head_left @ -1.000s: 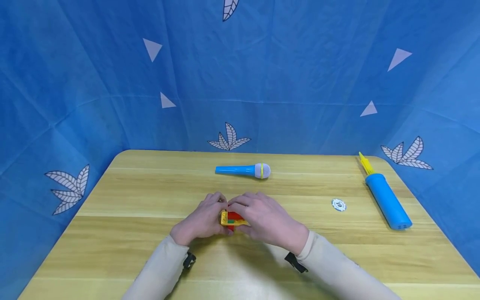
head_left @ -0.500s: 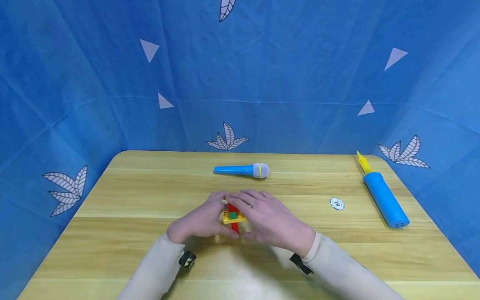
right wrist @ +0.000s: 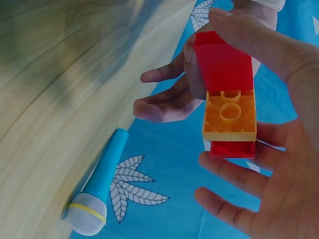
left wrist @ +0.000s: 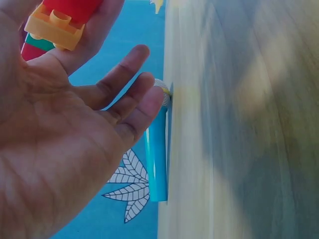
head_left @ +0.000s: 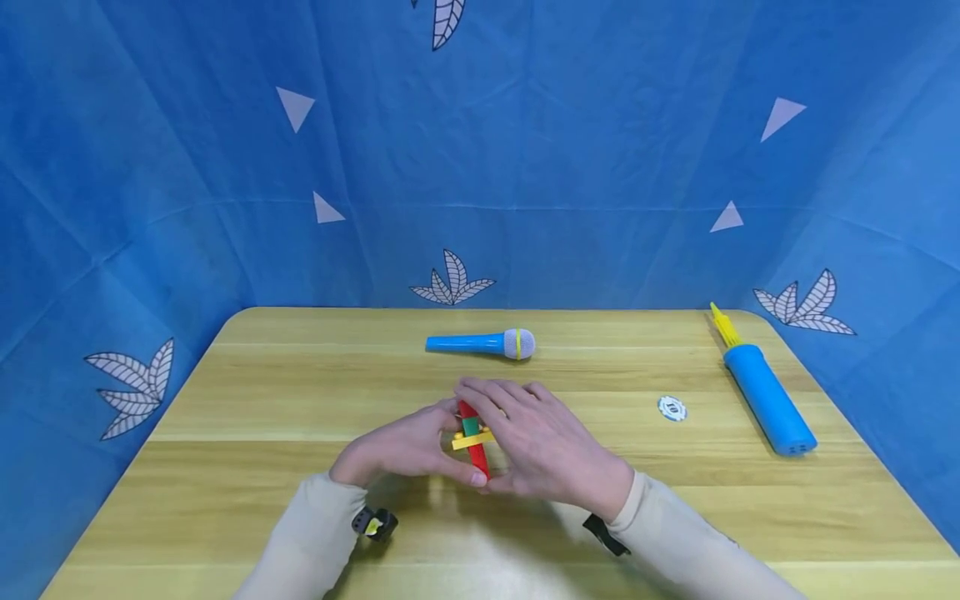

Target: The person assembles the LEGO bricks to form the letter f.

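Between my two hands is a small cross-shaped build of toy building blocks: red lengthwise, a yellow brick across, a green brick on top. My left hand pinches it from the left, its thumb at the near red end. From the other side my right hand holds it, thumb at the same near end and fingertips over the far end. Seen in the right wrist view, the yellow brick shows its hollow underside beside a sloped red block. The left hand's other fingers are loosely bent, away from the blocks.
On the wooden table a blue toy microphone lies beyond the hands. To the right are a round chip marked 10 and a blue hand pump with a yellow nozzle. Blue patterned cloth surrounds the table's back and sides.
The block build has been turned and tilted in the hands, so its red length now points toward the near side. Both thumbs have come to its near end.
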A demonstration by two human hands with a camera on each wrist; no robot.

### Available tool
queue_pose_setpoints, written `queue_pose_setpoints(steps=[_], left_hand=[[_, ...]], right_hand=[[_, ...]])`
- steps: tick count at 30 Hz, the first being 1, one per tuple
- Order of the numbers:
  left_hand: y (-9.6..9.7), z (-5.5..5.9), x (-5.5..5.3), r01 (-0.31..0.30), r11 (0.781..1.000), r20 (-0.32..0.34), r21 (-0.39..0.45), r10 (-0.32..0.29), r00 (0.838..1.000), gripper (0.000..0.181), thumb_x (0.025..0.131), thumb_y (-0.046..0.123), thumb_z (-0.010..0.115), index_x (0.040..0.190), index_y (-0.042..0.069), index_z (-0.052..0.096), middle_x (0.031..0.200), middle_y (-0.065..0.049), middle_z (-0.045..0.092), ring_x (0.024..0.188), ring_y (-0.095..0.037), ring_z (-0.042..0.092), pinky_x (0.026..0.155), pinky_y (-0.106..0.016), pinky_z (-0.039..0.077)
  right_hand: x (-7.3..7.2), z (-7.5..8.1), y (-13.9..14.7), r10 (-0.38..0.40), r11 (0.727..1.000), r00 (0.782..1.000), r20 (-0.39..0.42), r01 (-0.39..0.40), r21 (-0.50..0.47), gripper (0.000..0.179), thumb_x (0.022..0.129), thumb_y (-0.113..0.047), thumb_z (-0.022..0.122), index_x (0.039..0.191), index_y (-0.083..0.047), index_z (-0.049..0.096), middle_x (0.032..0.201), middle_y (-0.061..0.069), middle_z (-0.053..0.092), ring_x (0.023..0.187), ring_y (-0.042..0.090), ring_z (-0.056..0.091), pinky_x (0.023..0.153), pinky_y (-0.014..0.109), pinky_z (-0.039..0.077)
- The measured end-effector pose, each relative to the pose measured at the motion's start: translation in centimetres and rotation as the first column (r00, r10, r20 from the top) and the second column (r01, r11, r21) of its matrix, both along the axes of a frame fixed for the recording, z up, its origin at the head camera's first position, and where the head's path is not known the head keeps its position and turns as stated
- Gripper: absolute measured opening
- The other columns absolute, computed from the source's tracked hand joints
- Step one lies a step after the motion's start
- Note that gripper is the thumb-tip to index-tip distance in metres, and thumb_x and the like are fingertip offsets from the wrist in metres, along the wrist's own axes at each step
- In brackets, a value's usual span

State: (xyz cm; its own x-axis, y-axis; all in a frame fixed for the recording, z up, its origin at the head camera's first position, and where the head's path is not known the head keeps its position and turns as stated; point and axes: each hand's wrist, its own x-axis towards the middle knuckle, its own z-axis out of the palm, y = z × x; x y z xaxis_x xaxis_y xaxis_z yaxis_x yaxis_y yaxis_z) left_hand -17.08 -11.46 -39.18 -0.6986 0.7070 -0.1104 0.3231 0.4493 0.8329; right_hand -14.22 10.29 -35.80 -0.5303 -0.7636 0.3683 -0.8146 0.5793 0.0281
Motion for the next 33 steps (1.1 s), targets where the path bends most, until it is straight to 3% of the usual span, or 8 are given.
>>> queue_pose_setpoints(steps=[3, 7, 11, 16, 22, 33], left_hand=[[0.1, 0.0, 0.2, -0.042, 0.998, 0.006, -0.037, 0.042, 0.999, 0.057, 0.078, 0.047, 0.082, 0.123, 0.014, 0.067, 0.151, 0.001, 0.037, 0.139, -0.021, 0.030, 0.112, -0.049, 0.023], [0.4, 0.2, 0.5, -0.115, 0.987, -0.115, -0.113, 0.102, 0.988, 0.086, 0.074, 0.053, 0.082, 0.140, 0.008, 0.051, 0.145, -0.004, 0.041, 0.132, -0.023, 0.038, 0.106, -0.048, 0.035], [0.6, 0.4, 0.8, -0.181, 0.973, -0.262, -0.142, 0.139, 0.955, 0.088, 0.069, 0.059, 0.083, 0.137, 0.012, 0.051, 0.141, -0.003, 0.039, 0.129, -0.024, 0.036, 0.102, -0.048, 0.039], [0.8, 0.1, 0.9, -0.226, 0.960, -0.349, -0.162, 0.158, 0.924, 0.091, 0.067, 0.062, 0.083, 0.136, 0.012, 0.051, 0.142, -0.006, 0.037, 0.130, -0.028, 0.032, 0.102, -0.049, 0.038], [0.9, -0.7, 0.9, -0.228, 0.949, -0.352, -0.215, 0.143, 0.925, 0.087, 0.067, 0.062, 0.083, 0.132, 0.010, 0.056, 0.145, -0.012, 0.035, 0.132, -0.032, 0.029, 0.104, -0.052, 0.035], [0.9, -1.6, 0.7, -0.209, 0.944, -0.338, -0.257, 0.115, 0.934, 0.087, 0.067, 0.067, 0.079, 0.129, 0.010, 0.057, 0.145, -0.014, 0.035, 0.131, -0.033, 0.030, 0.105, -0.053, 0.032]], right_hand=[[0.0, -0.1, 0.0, -0.025, 0.999, 1.000, 0.012, 0.025, 0.025, 0.108, 0.065, -0.061, 0.084, 0.147, -0.005, 0.041, 0.145, 0.008, 0.047, 0.125, 0.025, 0.049, 0.090, 0.043, 0.046], [-0.3, -0.3, 0.1, -0.080, 0.994, 0.997, 0.015, 0.079, 0.077, 0.104, 0.067, -0.064, 0.080, 0.143, -0.003, 0.044, 0.140, 0.010, 0.051, 0.123, 0.027, 0.052, 0.091, 0.047, 0.046], [-0.9, -0.9, 0.3, -0.110, 0.990, 0.994, 0.020, 0.108, 0.088, 0.098, 0.068, -0.066, 0.077, 0.137, -0.002, 0.048, 0.132, 0.011, 0.057, 0.117, 0.028, 0.056, 0.087, 0.046, 0.048], [-1.7, -1.7, 0.4, -0.125, 0.989, 0.984, 0.123, 0.114, 0.097, 0.090, 0.068, -0.067, 0.077, 0.130, -0.006, 0.051, 0.120, 0.008, 0.062, 0.108, 0.024, 0.060, 0.081, 0.041, 0.048], [-2.0, -2.5, 0.0, -0.184, 0.975, 0.935, 0.302, 0.136, 0.175, 0.097, 0.065, -0.070, 0.078, 0.134, -0.009, 0.047, 0.123, 0.006, 0.061, 0.110, 0.023, 0.058, 0.084, 0.042, 0.046], [-2.2, -3.4, -0.4, -0.216, 0.963, 0.905, 0.366, 0.136, 0.233, 0.097, 0.066, -0.074, 0.074, 0.135, -0.012, 0.046, 0.122, 0.003, 0.061, 0.108, 0.021, 0.057, 0.084, 0.039, 0.045]])
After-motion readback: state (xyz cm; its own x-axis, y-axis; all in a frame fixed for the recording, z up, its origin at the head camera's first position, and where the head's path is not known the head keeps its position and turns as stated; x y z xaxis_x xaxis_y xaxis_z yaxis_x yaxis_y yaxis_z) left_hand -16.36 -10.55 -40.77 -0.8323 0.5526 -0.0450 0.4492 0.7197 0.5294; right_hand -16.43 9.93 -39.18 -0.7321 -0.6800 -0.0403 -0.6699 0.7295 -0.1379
